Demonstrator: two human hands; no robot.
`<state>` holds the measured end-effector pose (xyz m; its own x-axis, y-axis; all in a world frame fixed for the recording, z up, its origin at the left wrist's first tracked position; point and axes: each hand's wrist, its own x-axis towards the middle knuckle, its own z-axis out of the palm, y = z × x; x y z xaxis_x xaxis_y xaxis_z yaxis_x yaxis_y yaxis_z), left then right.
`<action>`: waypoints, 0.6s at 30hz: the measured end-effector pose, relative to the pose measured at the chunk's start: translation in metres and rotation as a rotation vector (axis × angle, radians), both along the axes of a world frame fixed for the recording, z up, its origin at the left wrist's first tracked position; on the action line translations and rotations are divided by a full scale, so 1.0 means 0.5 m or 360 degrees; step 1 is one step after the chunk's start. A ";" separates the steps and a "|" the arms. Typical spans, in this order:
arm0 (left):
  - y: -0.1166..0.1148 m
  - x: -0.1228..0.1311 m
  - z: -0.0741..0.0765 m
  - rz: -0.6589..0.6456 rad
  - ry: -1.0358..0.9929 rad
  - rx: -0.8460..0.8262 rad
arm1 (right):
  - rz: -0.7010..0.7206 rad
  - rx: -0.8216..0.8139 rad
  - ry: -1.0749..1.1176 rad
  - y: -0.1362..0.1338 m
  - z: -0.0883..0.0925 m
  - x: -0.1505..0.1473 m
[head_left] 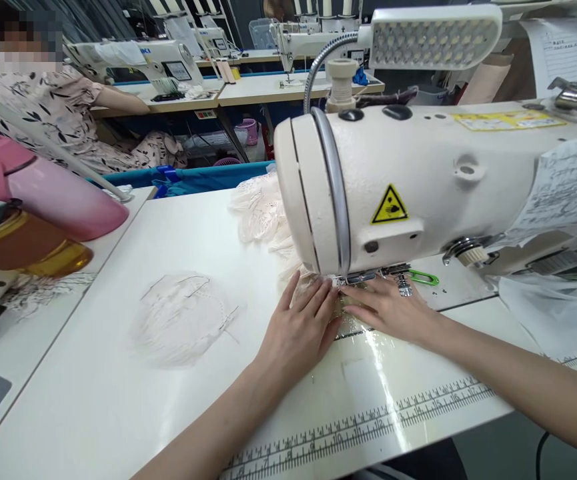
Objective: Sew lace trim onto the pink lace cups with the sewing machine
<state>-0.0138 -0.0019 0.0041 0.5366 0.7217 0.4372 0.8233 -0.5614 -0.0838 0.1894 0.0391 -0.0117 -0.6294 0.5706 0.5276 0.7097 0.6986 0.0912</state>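
My left hand (298, 327) lies flat, fingers stretched forward, on pale lace fabric (288, 259) at the sewing machine (398, 180). From the other side my right hand (393, 308) reaches in, its fingers straight and spread, the tips beside the presser foot area (341, 280). The fingertips of both hands nearly meet there. Most of the lace bunches up behind the machine head, and the strip under my fingers is largely hidden. A round sheer piece with loose threads (185, 317) lies on the white table (118, 413) to the left of my left hand.
A pink bottle (63, 187) and an amber container (28, 243) stand at the left. A lamp (435, 39) hangs over the machine; a green clip (424, 277) lies by its base. White sheer fabric (543, 313) sits right. A co-worker (43, 107) sits behind, left.
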 end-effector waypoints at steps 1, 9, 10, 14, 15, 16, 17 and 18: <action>0.001 0.000 0.001 0.0008 0.0001 -0.0004 | -0.0003 0.0001 -0.0020 0.000 0.002 0.000; 0.005 0.005 0.000 0.0052 0.0024 0.0006 | 0.0018 0.0005 -0.0027 0.000 0.004 -0.001; 0.005 0.006 0.000 0.0056 0.0030 0.0005 | 0.0026 0.0006 0.0001 0.001 0.002 -0.001; 0.006 0.003 -0.003 0.0073 0.0024 -0.0018 | 0.0079 -0.0015 0.0106 0.003 0.003 0.004; 0.006 0.003 -0.005 0.0081 0.0018 -0.0032 | 0.0092 -0.0033 0.0109 0.004 0.007 0.006; 0.006 0.002 -0.007 0.0093 0.0013 -0.0050 | 0.0094 -0.0053 0.0111 0.005 0.011 0.007; 0.006 0.002 -0.008 0.0106 0.0010 -0.0067 | 0.0095 -0.0067 0.0111 0.006 0.016 0.009; 0.004 0.002 -0.009 0.0116 0.0010 -0.0081 | 0.0096 -0.0074 0.0113 0.007 0.022 0.010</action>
